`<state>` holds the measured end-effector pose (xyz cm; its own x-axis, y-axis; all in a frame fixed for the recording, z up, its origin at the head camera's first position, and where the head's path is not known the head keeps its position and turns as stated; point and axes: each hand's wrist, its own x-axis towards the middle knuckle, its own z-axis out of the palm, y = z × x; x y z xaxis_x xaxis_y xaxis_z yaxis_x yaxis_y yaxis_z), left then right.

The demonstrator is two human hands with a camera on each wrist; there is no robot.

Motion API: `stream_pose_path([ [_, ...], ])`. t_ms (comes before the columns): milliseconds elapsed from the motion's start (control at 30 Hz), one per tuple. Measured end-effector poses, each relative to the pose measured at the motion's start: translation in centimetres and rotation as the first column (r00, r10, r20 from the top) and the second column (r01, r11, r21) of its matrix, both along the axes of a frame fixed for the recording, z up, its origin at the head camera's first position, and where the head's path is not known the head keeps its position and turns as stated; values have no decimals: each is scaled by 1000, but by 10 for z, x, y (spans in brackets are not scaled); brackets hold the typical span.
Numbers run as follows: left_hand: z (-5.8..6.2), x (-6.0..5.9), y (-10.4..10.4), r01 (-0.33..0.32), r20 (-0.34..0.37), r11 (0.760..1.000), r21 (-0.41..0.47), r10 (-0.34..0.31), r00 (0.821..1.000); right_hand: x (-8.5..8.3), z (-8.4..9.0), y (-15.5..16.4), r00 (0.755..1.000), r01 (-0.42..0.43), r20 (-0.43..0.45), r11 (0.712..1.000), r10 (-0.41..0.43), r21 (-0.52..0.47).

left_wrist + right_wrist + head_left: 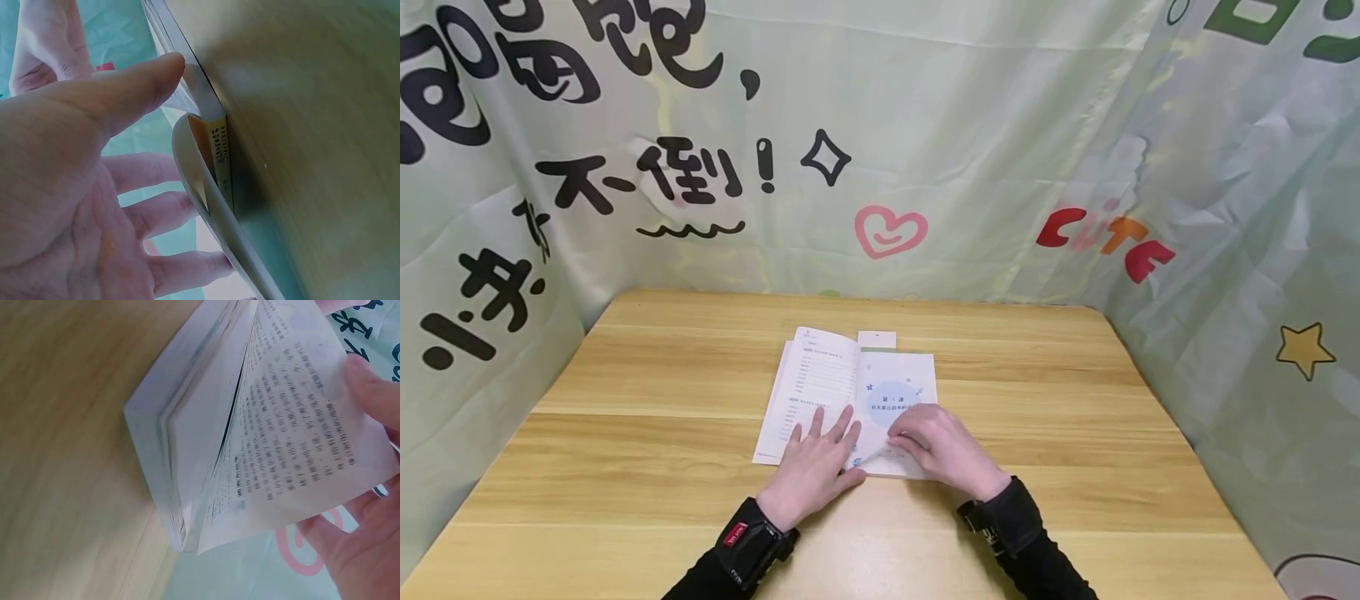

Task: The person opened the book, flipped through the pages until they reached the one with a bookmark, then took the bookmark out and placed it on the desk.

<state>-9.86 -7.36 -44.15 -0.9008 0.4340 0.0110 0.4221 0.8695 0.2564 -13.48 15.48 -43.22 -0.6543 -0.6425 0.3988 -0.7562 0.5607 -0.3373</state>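
An open book [820, 375] lies on the wooden table, with lines of print on its left page and a pale blue circle on the right one. My left hand [815, 463] rests with spread fingers on the lower left page, its thumb by the spine at the bottom edge. In the left wrist view, that thumb [144, 81] touches the book's lower edge. My right hand [946, 446] pinches a page of the right side and holds it partly raised. The right wrist view shows this printed page [294, 419] lifted off the stack, between thumb and fingers.
A small white card-like piece [877, 340] sticks out past the book's top edge. The wooden table [662, 375] reaches back to a pale green printed cloth [985, 167], which hangs behind and on both sides.
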Motion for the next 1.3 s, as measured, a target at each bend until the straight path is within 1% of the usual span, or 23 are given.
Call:
stream_pose_path([
  [167,0,0,0,-3,0,1000,7,3,1000,0,1,0,997,-2,-72,996,-4,-87],
  [367,0,0,1,-6,3,1000,12,6,1000,-1,-1,0,990,-18,-142,989,-3,-145],
  [533,0,-1,1,-10,6,1000,7,9,1000,-2,-2,0,985,-10,-169,986,-19,-168],
  [667,0,-1,1,-10,-4,1000,-7,10,1000,-1,-1,0,984,29,-165,979,-64,-203],
  [800,-1,-1,2,-11,-16,1000,-21,10,1000,-1,-1,-2,980,71,-162,958,-120,-278],
  [967,-1,-2,2,-11,-24,1000,-26,10,1000,-3,-3,-4,962,130,-176,916,-209,-380],
  [1067,0,-2,2,-11,-27,1000,-21,11,1000,-4,-4,-4,959,147,-162,900,-231,-411],
  [1133,0,-2,2,-11,-29,1000,-18,11,1000,-4,-5,-3,969,146,-128,905,-213,-400],
  [1200,-1,-1,2,-12,-27,1000,-16,11,1000,-3,-6,-3,980,141,-79,920,-182,-366],
  [1300,-1,-1,2,-10,-28,1000,-18,10,1000,-2,-6,-3,989,138,-16,945,-149,-296],
])
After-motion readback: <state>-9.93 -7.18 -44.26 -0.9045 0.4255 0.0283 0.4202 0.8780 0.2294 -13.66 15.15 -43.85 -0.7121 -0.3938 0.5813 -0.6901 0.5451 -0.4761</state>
